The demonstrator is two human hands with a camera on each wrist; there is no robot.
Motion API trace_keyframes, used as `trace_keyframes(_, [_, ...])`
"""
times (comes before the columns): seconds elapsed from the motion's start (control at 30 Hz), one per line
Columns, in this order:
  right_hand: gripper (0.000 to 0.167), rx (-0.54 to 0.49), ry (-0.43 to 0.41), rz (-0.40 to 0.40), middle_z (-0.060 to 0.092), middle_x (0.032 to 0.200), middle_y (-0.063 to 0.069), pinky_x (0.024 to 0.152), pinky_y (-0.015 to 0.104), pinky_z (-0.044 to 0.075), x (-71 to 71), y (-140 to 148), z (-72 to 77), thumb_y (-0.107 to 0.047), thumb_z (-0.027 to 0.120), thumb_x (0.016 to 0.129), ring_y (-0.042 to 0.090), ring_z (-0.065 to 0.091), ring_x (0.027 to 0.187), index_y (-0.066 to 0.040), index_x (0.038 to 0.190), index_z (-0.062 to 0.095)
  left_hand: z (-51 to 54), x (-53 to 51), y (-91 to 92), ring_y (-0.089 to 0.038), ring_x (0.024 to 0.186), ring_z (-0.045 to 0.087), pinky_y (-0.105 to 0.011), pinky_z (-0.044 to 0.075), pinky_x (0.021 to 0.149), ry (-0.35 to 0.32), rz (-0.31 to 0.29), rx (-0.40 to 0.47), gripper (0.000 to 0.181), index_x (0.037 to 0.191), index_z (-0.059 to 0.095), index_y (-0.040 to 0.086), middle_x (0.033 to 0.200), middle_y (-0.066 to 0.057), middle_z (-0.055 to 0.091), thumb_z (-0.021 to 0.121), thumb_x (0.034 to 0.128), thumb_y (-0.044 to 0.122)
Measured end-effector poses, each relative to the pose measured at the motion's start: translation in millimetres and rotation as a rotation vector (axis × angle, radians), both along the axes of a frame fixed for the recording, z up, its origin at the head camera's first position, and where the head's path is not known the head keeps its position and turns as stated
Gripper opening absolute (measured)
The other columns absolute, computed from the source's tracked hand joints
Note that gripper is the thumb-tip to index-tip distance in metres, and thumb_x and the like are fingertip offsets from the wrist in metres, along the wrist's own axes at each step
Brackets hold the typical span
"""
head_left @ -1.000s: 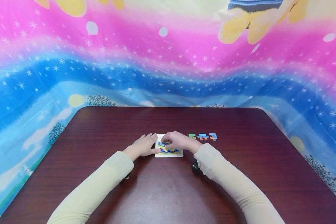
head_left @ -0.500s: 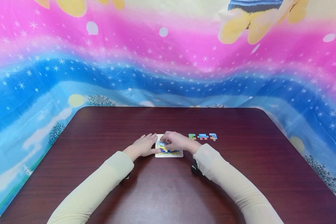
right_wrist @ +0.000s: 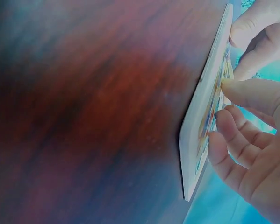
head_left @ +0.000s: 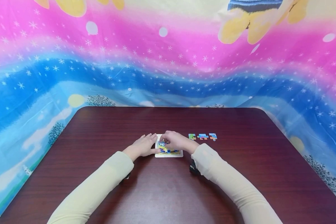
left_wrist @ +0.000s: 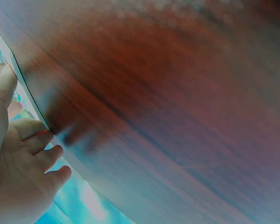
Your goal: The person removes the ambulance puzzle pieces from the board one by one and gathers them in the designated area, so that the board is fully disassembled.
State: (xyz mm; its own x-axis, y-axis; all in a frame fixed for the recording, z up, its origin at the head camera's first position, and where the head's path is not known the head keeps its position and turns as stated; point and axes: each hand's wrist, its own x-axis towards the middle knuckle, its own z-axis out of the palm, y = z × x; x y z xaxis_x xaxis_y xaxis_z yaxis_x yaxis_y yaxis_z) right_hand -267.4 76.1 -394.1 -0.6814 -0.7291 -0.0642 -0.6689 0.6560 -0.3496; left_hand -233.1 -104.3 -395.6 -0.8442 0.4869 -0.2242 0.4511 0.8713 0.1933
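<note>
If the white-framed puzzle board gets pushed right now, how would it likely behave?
The puzzle board looks flat and thin, so it would probably slide, not tip. Its straight edges suggest stiffness. The left hand at its side might check leftward sliding.

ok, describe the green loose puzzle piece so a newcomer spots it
On the dark red-brown table, find the white-edged puzzle board. To its right, three loose pieces lie in a row; take the leftmost piece, nearest the board. It alone is mostly green; the other two show blue.
</note>
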Motion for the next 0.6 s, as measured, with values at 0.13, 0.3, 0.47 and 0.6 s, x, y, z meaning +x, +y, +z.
trace_keyframes(0.13, [0.022,0.0,-0.003,-0.022,0.055,0.09,0.0,0.068,0.027,0.044,0.4,-1.5,0.2,-0.005,0.064,0.083,0.012,0.048,0.075,-0.008,0.104,0.066,-0.2,0.0,-0.2,-0.03,0.135,0.02,-0.044,0.017,0.108,0.008,-0.002,-0.009,0.073,0.142,0.029,-0.002,0.147,-0.015,0.025,0.052,0.0915,0.045])
trace_keyframes(0.3, [0.017,-0.01,-0.015,-0.056,0.055,0.089,-0.001,0.07,0.027,0.045,1.5,-2.9,0.8,-0.004,0.064,0.082,0.012,0.049,0.077,-0.007,0.099,0.065,-1.1,-0.9,0.1,-0.029,0.135,0.02,-0.044,0.016,0.108,0.005,0.004,-0.004,0.072,0.142,0.03,-0.002,0.147,-0.015,0.026,0.053,0.0917,0.043])
trace_keyframes(0.47, [0.017,-0.037,-0.03,-0.073,0.055,0.091,0.0,0.072,0.028,0.046,2.3,-1.1,1.0,-0.002,0.064,0.082,0.013,0.051,0.08,-0.008,0.098,0.064,-3.7,-2.7,-1.4,-0.031,0.135,0.02,-0.044,0.016,0.108,-0.005,-0.002,0.04,0.074,0.141,0.031,-0.004,0.146,-0.017,0.027,0.052,0.0908,0.046])
trace_keyframes(0.6, [0.018,-0.066,-0.042,-0.086,0.056,0.091,-0.001,0.071,0.028,0.046,1.9,4.5,1.3,-0.002,0.065,0.081,0.013,0.051,0.078,-0.009,0.097,0.063,-5.1,-4.3,-1.5,-0.032,0.135,0.02,-0.045,0.015,0.108,-0.012,-0.002,0.045,0.075,0.141,0.031,-0.005,0.146,-0.018,0.027,0.053,0.0903,0.047])
